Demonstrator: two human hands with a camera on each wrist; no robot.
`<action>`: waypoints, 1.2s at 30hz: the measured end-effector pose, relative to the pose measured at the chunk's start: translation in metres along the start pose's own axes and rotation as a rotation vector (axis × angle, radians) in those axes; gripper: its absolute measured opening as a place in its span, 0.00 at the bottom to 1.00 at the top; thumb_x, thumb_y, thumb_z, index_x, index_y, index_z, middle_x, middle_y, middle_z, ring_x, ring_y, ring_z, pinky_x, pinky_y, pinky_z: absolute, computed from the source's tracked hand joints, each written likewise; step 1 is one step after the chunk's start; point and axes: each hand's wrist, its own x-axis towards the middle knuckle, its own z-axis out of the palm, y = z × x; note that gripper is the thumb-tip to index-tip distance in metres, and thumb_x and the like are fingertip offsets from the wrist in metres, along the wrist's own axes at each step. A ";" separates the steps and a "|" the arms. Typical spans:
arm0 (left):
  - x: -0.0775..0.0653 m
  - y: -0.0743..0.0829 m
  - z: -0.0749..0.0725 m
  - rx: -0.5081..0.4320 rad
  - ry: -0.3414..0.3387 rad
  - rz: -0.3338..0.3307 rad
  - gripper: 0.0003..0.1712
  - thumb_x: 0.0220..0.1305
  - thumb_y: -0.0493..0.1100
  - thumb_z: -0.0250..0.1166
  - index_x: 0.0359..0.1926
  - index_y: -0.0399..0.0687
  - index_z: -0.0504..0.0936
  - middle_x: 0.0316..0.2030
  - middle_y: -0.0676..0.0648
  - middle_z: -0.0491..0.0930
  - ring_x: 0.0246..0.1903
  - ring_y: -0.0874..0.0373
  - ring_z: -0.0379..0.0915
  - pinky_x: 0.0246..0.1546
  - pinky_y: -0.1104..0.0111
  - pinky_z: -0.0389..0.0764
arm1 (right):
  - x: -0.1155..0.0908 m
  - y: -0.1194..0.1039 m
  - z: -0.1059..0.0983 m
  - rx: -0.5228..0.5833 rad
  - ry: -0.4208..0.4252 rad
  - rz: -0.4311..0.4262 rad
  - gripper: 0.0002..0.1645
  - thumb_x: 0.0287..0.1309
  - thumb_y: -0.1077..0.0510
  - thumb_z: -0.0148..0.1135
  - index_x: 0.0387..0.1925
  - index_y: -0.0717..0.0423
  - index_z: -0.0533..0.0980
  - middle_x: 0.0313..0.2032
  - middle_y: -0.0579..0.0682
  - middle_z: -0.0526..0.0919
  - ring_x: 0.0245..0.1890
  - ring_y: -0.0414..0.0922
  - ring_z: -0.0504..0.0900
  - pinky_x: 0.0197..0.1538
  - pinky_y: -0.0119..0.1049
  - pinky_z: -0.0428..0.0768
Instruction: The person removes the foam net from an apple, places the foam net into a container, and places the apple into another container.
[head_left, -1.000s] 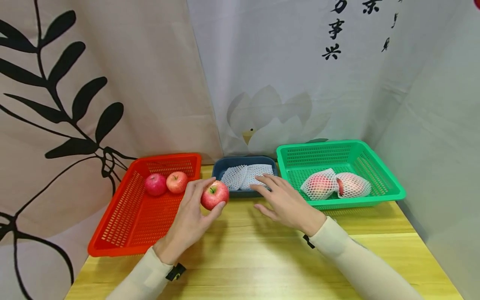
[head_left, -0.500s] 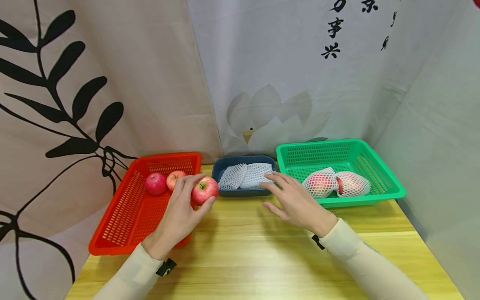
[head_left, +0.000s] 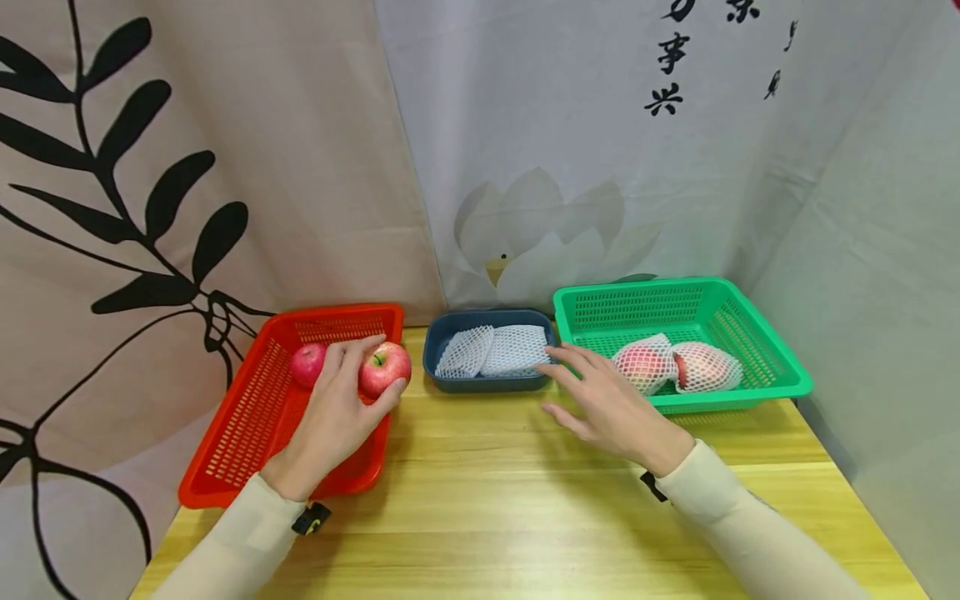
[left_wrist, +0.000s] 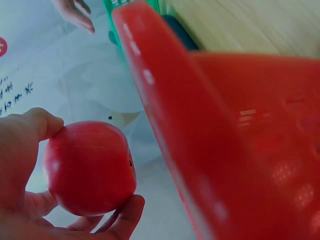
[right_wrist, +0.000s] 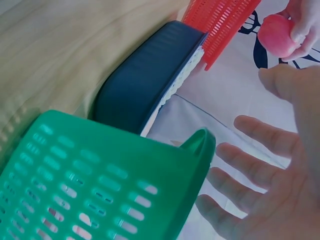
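Having shifted leftward since the earlier frame, the left hand (head_left: 332,427) is pinching a round red apple (head_left: 386,371) near the right rim of a red perforated plastic basket (head_left: 238,437); the right hand (head_left: 618,412) is hovering, loosely spread, near a green perforated plastic basket (head_left: 693,317).

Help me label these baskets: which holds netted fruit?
The green basket: both fruits wear white nets. The red basket shows bare fruit; the blue tray, loose nets.

On the desk (head_left: 487,483) we have left basket (head_left: 232,433), tray (head_left: 491,385), right basket (head_left: 757,350) in a row, cloth (head_left: 525,125) behind. We log an apple (head_left: 306,365) inside the first, net sleeves (head_left: 510,350) inside the second, two netted apples (head_left: 707,367) inside the last.
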 end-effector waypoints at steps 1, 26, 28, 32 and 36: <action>0.001 -0.002 -0.001 0.006 -0.002 -0.005 0.44 0.75 0.50 0.81 0.85 0.49 0.72 0.72 0.35 0.73 0.68 0.38 0.75 0.63 0.36 0.93 | -0.001 0.001 -0.001 -0.001 0.001 0.003 0.35 0.77 0.44 0.79 0.77 0.53 0.82 0.78 0.64 0.82 0.79 0.68 0.81 0.80 0.68 0.82; 0.024 -0.048 -0.034 0.101 -0.170 -0.148 0.44 0.78 0.51 0.77 0.84 0.37 0.70 0.65 0.25 0.72 0.55 0.34 0.78 0.46 0.53 0.91 | -0.021 0.028 -0.008 0.019 0.083 0.035 0.36 0.69 0.51 0.84 0.72 0.60 0.84 0.74 0.66 0.84 0.74 0.70 0.84 0.74 0.72 0.85; 0.026 -0.051 -0.036 0.106 -0.190 -0.164 0.45 0.78 0.52 0.77 0.84 0.35 0.69 0.65 0.24 0.71 0.55 0.34 0.77 0.46 0.53 0.91 | -0.022 0.030 -0.009 0.018 0.084 0.040 0.37 0.68 0.51 0.85 0.72 0.60 0.84 0.75 0.66 0.84 0.75 0.70 0.84 0.74 0.72 0.84; 0.031 -0.059 -0.040 0.124 -0.228 -0.190 0.48 0.79 0.53 0.76 0.85 0.31 0.68 0.66 0.23 0.71 0.54 0.34 0.77 0.47 0.54 0.91 | -0.025 0.035 -0.011 0.022 0.080 0.051 0.36 0.68 0.51 0.84 0.73 0.60 0.84 0.75 0.65 0.84 0.75 0.69 0.84 0.75 0.73 0.83; 0.035 -0.069 -0.043 0.136 -0.278 -0.229 0.48 0.79 0.53 0.75 0.84 0.30 0.67 0.66 0.24 0.70 0.53 0.35 0.77 0.48 0.55 0.91 | -0.028 0.039 -0.014 0.029 0.083 0.065 0.34 0.71 0.50 0.83 0.72 0.60 0.84 0.75 0.64 0.84 0.75 0.68 0.84 0.75 0.73 0.82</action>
